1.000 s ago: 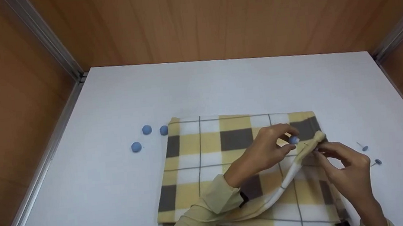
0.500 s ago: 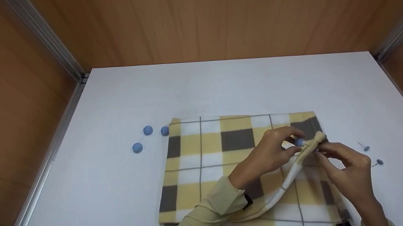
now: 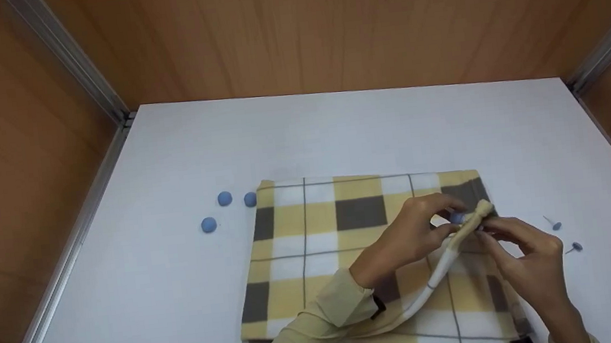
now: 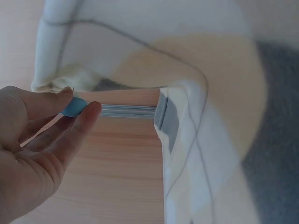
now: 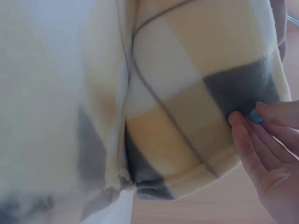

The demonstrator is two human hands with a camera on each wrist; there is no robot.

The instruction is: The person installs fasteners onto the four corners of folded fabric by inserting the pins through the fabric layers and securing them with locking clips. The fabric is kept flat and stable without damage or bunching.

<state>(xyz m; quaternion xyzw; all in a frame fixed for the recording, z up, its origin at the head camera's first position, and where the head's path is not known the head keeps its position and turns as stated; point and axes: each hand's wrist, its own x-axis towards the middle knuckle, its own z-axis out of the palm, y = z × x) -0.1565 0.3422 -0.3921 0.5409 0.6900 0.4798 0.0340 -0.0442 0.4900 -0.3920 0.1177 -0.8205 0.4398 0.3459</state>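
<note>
A fold of the checked fleece blanket (image 3: 318, 215) stands raised between both hands, in yellow, white and grey. In the head view my left hand (image 3: 403, 238) pinches a round blue cap (image 3: 456, 217) against the near side of this fold. A thin pin tip (image 4: 73, 88) pokes up beside the blue cap (image 4: 74, 107) in the left wrist view. On the fold's other side, my right hand (image 3: 533, 255) pinches a small blue pin head (image 5: 256, 116) against a grey square of the fleece. The pin's shaft is hidden in the cloth.
Several round blue caps (image 3: 209, 225) lie left of the blanket on the white table (image 3: 124, 281). Two blue-headed pins (image 3: 577, 247) lie to its right. Wooden panels (image 3: 324, 27) wall in the back and sides.
My left hand has moved slightly right, bringing the blue cap from just off the fold up against it. The right hand has stayed in place, holding the pin head at the cloth.
</note>
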